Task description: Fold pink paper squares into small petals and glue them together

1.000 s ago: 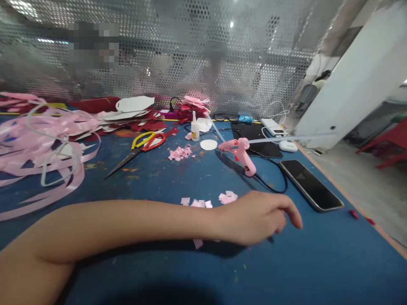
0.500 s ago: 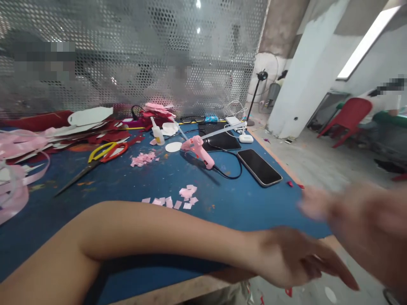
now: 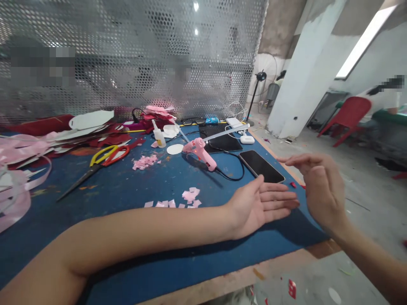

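Observation:
My left hand (image 3: 259, 205) lies palm up with its fingers spread over the blue table (image 3: 133, 186), near the right edge, and holds nothing. My right hand (image 3: 319, 188) hovers just to its right, past the table's edge, fingers apart and empty. A black phone (image 3: 261, 166) lies just beyond my left fingertips. Small pink paper squares (image 3: 187, 197) are scattered next to my left forearm. A pink glue gun (image 3: 202, 151) with a black cord rests further back.
Yellow and red scissors (image 3: 101, 159), a small glue bottle (image 3: 158, 134), a white disc (image 3: 174, 148) and pink ribbon (image 3: 15, 178) lie on the table. A perforated metal screen (image 3: 143, 55) closes the far side. A red chair (image 3: 348, 116) and a person stand at the right.
My left hand has risen from below the table's edge and turned palm up over the table. My right hand came into view half a second ago and has moved in beside it.

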Tool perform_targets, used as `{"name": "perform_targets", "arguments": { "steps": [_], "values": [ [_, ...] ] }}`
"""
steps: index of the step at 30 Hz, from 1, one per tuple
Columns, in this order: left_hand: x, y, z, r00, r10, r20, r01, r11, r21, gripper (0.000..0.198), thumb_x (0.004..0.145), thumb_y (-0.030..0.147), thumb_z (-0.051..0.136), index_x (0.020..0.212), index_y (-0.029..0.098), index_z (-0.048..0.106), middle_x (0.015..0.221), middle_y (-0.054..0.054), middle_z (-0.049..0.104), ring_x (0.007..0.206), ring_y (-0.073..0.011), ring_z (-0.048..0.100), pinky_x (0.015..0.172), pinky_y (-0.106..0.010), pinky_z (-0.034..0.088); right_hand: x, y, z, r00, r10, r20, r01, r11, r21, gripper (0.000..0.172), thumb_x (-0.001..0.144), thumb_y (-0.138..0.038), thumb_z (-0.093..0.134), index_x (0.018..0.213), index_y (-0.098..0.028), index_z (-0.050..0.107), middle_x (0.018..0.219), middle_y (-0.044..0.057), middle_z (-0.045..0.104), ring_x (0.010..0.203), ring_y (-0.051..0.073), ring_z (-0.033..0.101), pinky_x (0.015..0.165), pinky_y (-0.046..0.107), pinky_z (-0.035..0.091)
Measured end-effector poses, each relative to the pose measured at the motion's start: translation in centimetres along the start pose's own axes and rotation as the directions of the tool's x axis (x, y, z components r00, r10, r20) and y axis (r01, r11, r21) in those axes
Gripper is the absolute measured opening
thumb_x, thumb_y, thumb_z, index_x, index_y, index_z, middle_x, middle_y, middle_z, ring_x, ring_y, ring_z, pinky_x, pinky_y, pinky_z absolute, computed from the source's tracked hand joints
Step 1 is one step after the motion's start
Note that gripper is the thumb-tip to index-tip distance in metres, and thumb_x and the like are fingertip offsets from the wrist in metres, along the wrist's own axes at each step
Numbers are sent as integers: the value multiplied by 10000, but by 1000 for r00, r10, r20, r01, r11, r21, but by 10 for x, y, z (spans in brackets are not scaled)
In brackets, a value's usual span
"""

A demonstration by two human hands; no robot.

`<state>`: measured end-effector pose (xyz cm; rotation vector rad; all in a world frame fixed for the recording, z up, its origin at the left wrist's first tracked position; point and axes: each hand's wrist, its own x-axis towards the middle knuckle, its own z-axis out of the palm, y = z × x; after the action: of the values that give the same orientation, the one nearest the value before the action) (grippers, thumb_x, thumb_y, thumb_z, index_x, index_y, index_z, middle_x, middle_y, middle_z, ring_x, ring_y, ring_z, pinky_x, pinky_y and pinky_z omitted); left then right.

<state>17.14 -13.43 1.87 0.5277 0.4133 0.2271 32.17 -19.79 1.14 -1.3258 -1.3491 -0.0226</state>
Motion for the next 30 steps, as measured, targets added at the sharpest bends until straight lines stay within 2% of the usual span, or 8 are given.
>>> {"name": "perform_targets", "arguments": {
  "steps": [5,11,17,19,22,26,29,30],
  "values": [
    [-10,10,-6,999,48,16,-49,999,13,629,952,552,242,1123,50,582,1264,-213,582,1055,-237,624,998,-377,361,-7,-10,2,973,116,197,-92,987,-130,183,857,-390,555,949,-231,559,865,30,622,747,173,605,658,309,481],
    [-12,12,-12,960,23,278,-68,986,152,773,918,638,140,1369,59,386,1372,-223,491,1227,-244,516,1098,-405,221,-8,-23,5,880,377,288,-315,918,-239,504,659,-423,744,1060,-219,517,959,63,662,559,125,577,488,268,460],
    [-24,16,-14,839,30,543,-328,824,462,884,816,765,302,1494,210,182,1507,-127,335,1274,-298,469,1095,-444,256,-3,-38,-2,577,601,553,-570,781,-255,323,760,-459,645,915,-175,643,477,0,604,394,136,544,388,237,401],
    [-33,17,-14,792,-2,610,-385,774,502,927,809,756,348,1508,214,70,1540,-120,259,1244,-307,502,1088,-438,291,-9,-41,-3,530,620,578,-614,751,-242,294,751,-460,645,835,-178,668,405,-14,560,346,115,493,361,219,359],
    [-45,19,-14,726,-42,686,-470,698,540,949,826,717,373,1507,174,-6,1559,-122,190,1290,-311,458,1071,-406,347,-22,-40,-2,536,600,594,-648,744,-166,247,709,-434,694,704,-188,674,383,-24,524,340,75,425,361,197,313],
    [-51,27,-12,664,-201,720,-629,369,684,953,818,659,465,1507,132,70,1559,-54,197,1412,-258,265,1137,-298,240,-40,-31,-1,581,499,643,-712,694,104,278,634,-420,780,600,-194,622,508,-10,569,467,94,516,432,202,391],
    [-48,31,-10,460,-384,800,-795,224,564,954,752,578,582,1469,42,251,1537,-59,242,1432,-222,199,1127,-183,177,-51,-26,-2,611,409,678,-746,583,321,212,641,-368,802,655,-213,657,727,23,660,689,145,631,619,257,509],
    [-48,32,-8,442,-424,790,-822,159,546,883,746,550,589,1441,64,341,1532,-40,258,1435,-209,190,1124,-164,164,-53,-26,-2,613,387,688,-745,574,341,165,663,-339,794,671,-223,677,762,29,669,726,150,644,654,268,524]
  ]
}}
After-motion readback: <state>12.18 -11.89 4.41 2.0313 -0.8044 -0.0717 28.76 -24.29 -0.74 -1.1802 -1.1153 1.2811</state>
